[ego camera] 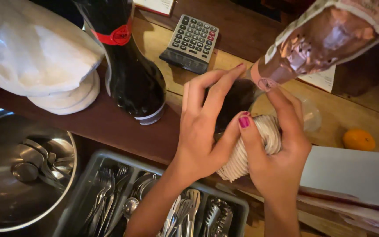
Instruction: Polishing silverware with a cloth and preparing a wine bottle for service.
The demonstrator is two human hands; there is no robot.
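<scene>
- A dark bottle (235, 103) with a pink foil neck is gripped by the left hand (205, 131), fingers wrapped round it, above the worktop (356, 109).
- A striped cloth (253, 147) is pressed against the bottle by the right hand (277, 153), fingers curled.
- A cutlery tray (154, 197) lies below.

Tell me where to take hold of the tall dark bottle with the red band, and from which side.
Grip the dark bottle at its narrow waist by the red band, probably from the right, the calculator side. It stands upright and flares wide below, and the white folded cloth crowds its left. Both hands are busy with a striped cloth.
</scene>
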